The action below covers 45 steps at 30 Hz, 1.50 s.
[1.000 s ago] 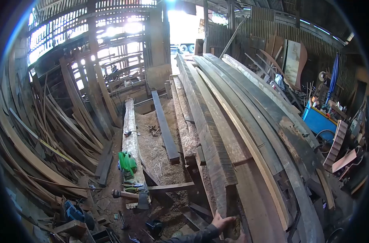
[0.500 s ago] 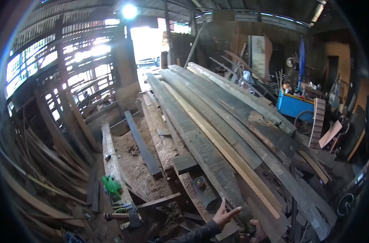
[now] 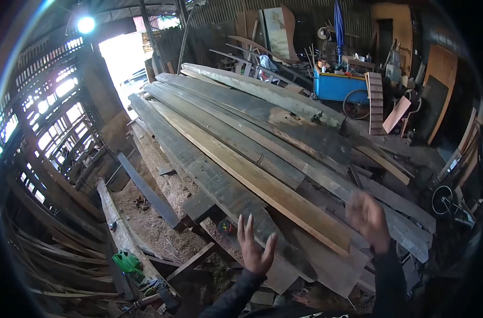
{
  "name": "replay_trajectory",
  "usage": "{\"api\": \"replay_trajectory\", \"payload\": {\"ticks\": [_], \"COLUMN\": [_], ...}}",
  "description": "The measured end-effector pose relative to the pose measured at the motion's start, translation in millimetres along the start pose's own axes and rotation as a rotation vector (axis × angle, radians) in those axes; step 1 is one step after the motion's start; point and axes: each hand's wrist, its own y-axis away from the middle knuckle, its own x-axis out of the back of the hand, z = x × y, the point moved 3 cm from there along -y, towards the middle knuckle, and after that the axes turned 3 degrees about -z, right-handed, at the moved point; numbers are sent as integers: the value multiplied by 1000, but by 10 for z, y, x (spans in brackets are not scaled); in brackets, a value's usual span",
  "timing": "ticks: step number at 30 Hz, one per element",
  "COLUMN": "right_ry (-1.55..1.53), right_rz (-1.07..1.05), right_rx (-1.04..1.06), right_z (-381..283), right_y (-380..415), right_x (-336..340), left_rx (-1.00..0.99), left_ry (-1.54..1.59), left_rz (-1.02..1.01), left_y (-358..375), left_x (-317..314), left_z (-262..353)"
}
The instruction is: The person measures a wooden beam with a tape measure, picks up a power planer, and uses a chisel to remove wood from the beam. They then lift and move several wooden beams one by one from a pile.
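My left hand (image 3: 256, 250) is raised with its fingers spread and nothing in it, in front of the near end of a dark wide plank (image 3: 220, 185). My right hand (image 3: 370, 221) is lifted above a long grey plank (image 3: 326, 183); motion smears its fingers, and I make out nothing held in it. Between the two hands runs a paler yellowish plank (image 3: 284, 197), its near end short of my right hand. A small round black thing with coloured marks (image 3: 227, 228) lies beside the dark plank, left of my left hand.
Bright green object (image 3: 128, 263) rests on a pale log (image 3: 116, 220) at left, near some tools. Wood shavings (image 3: 151, 214) cover the ground beside it. A blue cart (image 3: 334, 86) with a wheel stands at back right. A lamp (image 3: 86, 25) shines overhead.
My view has turned right and down. Both hands have risen from the planks' near end and moved apart, the right one swinging up and to the right.
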Motion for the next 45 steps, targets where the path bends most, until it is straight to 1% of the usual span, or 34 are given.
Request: {"api": "replay_trajectory", "payload": {"ticks": [1,2,4,5,6,7,8,9,10,11,13,14,17,18,20,21,23,24,25,27,28,29,30,31,32,33,34,36,37,38,39,41,43,45], "right_ry": [-64,7,84,-29,-140,-248,-283,-302,-318,-319,-535,-524,-389,-370,-201,-185,262,461,657,760,737,712,944,995,1128,1372,1460,1487,1478,1435,1390,1356,1297,1289], "right_rz": [63,179,347,251,150,184,151,108,65,38,137,123,284,287,226,227,120,227,333,359,262,165,151,61,-31,-85,-153,-209,-211,-237,-269,-274,-274,-264], "right_rx": [110,73,-4,-87,-169,-277,-318,-288,-260,-250,-414,-411,-94,-110,9,15,354,439,519,671,646,619,818,1003,1121,1276,1380,1451,1466,1425,1365,1335,1282,1265], "right_z": [121,291,704,707,716,839,942,1223,1469,1469,1414,1276,931,735,19,-264,-844,-821,-754,-979,-949,-898,-927,-888,-793,-698,-495,-75,-123,-191,-208,-178,-195,-187], "right_y": [-307,-596,-1182,-1348,-1520,-1634,-1767,-1942,-2118,-2171,-2111,-2098,-2105,-2066,-1909,-1758,-1479,-1353,-1182,-693,-527,-364,-150,-71,41,157,283,426,431,416,447,447,474,485], "right_x": [123,293,621,662,665,682,694,804,832,719,552,484,540,495,211,18,-496,-672,-878,-1556,-1821,-2057,-2294,-2496,-2679,-2842,-2983,-3104,-3105,-3103,-3102,-3070,-3069,-3077], "left_rx": [-83,-85,-104,-112,-110,-112,-111,-110,-100,-87,-77,-75,-56,-55,-21,-33,-64,-64,-105,-167,-174,-111,-44,18,32,88,145,359,365,434,421,425,582,565], "left_ry": [-29,-28,-250,-302,-369,-378,-389,-405,-398,-388,-396,-386,-359,-344,-307,-286,-237,-230,-114,87,82,248,412,594,640,661,682,540,552,590,614,634,704,732], "left_rz": [30,43,49,85,57,81,98,125,99,71,65,39,39,35,10,33,89,85,134,243,249,279,305,393,325,359,393,453,412,410,422,424,350,350], "left_y": [-92,-136,-305,-282,-288,-295,-282,-278,-277,-288,-294,-288,-302,-289,-232,-247,-261,-230,-208,-179,-127,-56,37,109,279,361,444,761,910,1178,1341,1558,1620,1538], "left_x": [-61,-172,-479,-576,-569,-581,-592,-585,-593,-596,-576,-575,-545,-526,-488,-505,-459,-441,-419,-365,-288,-188,-107,-31,-85,175,472,682,826,705,755,779,822,919], "left_z": [3,-95,-316,-377,-275,-276,-298,-300,-299,-295,-282,-280,-261,-226,-196,-238,-232,-248,-298,-393,-453,-554,-668,-823,-1312,-1258,-1181,-1578,-1512,-2031,-2041,-2081,-2061,-1962]}}
